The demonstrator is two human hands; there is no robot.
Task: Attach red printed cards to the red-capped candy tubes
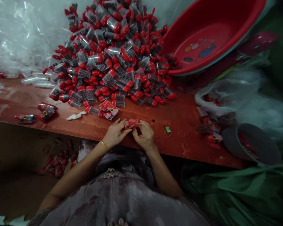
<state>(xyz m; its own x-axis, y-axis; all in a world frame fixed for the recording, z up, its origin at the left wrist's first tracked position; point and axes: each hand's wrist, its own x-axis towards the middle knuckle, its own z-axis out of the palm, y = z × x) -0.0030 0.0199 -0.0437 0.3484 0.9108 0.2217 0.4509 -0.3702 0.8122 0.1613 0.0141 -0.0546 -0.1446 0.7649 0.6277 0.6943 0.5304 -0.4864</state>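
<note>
My left hand (115,133) and my right hand (144,135) meet at the near edge of a red-brown table (179,116). Together they pinch a small red packet (131,123) between their fingertips. A gold bangle circles my left wrist. Just beyond the hands lies a small stack of red printed cards (108,110). Behind that rises a big heap of clear little tubes with red caps (113,53), filled with dark pieces.
A large red plastic basin (209,34) leans at the back right. Clear plastic bags (16,34) fill the back left. A white bag (217,97) and a grey round container (252,142) sit at the right. Filled packets (46,111) lie left; more rest on the floor (58,160).
</note>
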